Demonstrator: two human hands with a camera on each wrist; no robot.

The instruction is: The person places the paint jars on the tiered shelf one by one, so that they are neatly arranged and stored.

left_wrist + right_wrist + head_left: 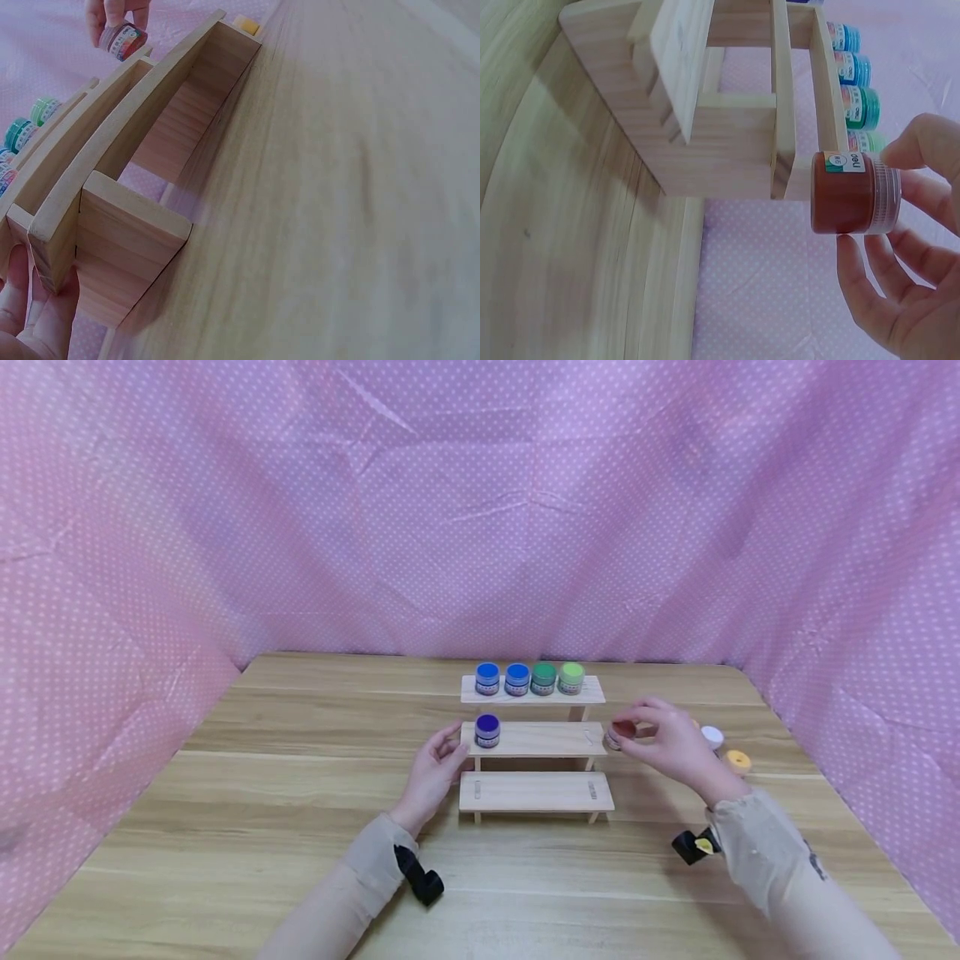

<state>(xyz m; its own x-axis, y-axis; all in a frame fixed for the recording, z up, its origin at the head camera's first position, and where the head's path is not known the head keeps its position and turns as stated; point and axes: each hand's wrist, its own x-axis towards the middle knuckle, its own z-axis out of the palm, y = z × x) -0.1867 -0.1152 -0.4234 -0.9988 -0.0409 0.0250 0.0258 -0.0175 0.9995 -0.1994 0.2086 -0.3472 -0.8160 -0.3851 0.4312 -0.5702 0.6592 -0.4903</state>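
our sleeves (768,860); left hand (431,772) gripping rack (536,791); right hand (678,743) pinching brown jar (844,199); five jars (543,680) shelved; others (738,762) unshelved, three o'clock.

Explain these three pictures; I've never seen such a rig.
There is no machine here: these are a person's bare hands. The wide picture comes from a camera on the head; the other two, from cameras on the left and right wrists. On the wooden table stands a three-tier stand. Its top tier carries four jars, two blue and two green; its middle tier, a purple jar. The left hand grips the stand's left end. The right hand holds a brown jar by the stand's right end. A white item and an orange item lie farther right.
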